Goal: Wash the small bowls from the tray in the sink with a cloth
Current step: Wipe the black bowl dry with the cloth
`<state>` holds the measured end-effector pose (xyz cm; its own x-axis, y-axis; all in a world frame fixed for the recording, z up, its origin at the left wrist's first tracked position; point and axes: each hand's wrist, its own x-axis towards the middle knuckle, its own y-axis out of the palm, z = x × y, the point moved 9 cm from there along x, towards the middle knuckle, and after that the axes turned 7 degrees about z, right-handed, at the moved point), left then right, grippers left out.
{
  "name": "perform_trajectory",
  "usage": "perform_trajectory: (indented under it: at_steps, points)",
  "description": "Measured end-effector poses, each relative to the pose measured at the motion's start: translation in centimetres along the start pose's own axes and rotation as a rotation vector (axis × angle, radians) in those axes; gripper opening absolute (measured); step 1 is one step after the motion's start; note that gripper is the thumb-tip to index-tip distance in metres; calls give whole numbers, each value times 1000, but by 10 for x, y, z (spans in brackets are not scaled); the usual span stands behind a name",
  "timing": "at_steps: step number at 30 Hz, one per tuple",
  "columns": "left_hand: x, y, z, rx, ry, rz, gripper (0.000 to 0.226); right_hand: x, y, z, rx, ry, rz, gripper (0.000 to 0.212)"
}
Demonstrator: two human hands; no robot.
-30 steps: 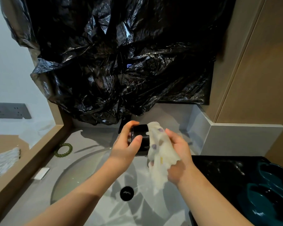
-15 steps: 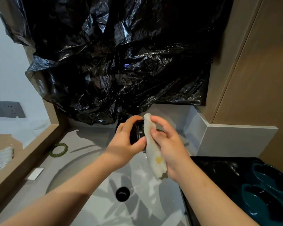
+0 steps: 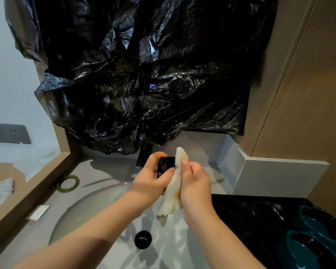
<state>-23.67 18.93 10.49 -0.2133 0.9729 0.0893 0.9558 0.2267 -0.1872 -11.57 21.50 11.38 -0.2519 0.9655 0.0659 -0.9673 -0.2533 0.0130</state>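
Black plastic sheeting (image 3: 144, 74) hangs crumpled over the back wall, and below it a pale sink (image 3: 81, 210) is set into a grey desk (image 3: 109, 167). Over the basin, up from the drain (image 3: 143, 239), the person's left hand (image 3: 151, 183) has its grip clamped on a small dark bowl (image 3: 166, 166), with the thumb on the near side and the fingers over the top. The bowl is tipped on edge and seems to open toward the right. The right hand (image 3: 196, 185) has its grip closed on a pale cloth (image 3: 173, 193) and presses it against that open side. The cloth's loose tail hangs toward the basin.

A black tray (image 3: 246, 216) sits just right of the sink, with teal dishes (image 3: 314, 239) at its far end. A green ring (image 3: 68, 183) lies on the desk to the left, well apart from the work.

This looks like the wiping step on one bowl. To do it well, I'd hold the bowl steady with the left hand and turn it bit by bit. The cloth should be pushed right into the hollow and swept round the wall and base, then over the rim and outside. A glossy wet bowl will likely be slippery, so it is best kept low over the basin. I can't tell whether any water is running.
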Motion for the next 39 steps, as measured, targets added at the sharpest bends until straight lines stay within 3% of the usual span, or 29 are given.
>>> perform_trajectory:
  at_steps: [6, 9, 12, 15, 18, 21, 24, 28, 30, 32, 35, 37, 39]
  points:
    - [-1, 7, 15, -435, -207, 35, 22, -5, -17, 14, -185, -184, 33, 32]
    - [-1, 4, 22, -511, -294, 62, 23, 8, -49, 4, -10, -39, -119, 31]
    - [-4, 9, 30, -554, -397, 141, 44, 13, -64, 11, 32, -25, -192, 33]
    - [-9, 17, 33, -558, -486, 218, 54, 14, -26, 25, -45, -105, 116, 27]
    - [-11, 21, 30, -483, -502, 276, 57, 5, 15, 23, -380, -221, 466, 52]
    - [-14, 16, 26, -298, -502, 270, 53, 4, 21, 22, -582, -308, 509, 63]
    - [-18, 14, 23, -147, -477, 268, 43, 8, 22, 26, -818, -385, 482, 62]
    - [-15, 10, 7, -151, -325, 181, 26, 19, 7, 27, -736, -397, 297, 25]
    - [-12, 8, -5, -147, -224, 107, 13, 24, 2, 15, -628, -247, 206, 11]
    - [-10, 3, -14, -64, -105, 51, 6, 23, -1, 0, -447, -35, 169, 13]
    - [-11, 4, -29, 141, 124, 139, 23, 12, 8, -15, -162, 191, 321, 19]
    - [-11, 7, -30, 143, 126, 279, 29, 15, 0, -3, -343, 37, 293, 15]
    - [-6, 8, -27, 133, 47, 384, 27, 20, -10, 16, -696, -145, 178, 13]
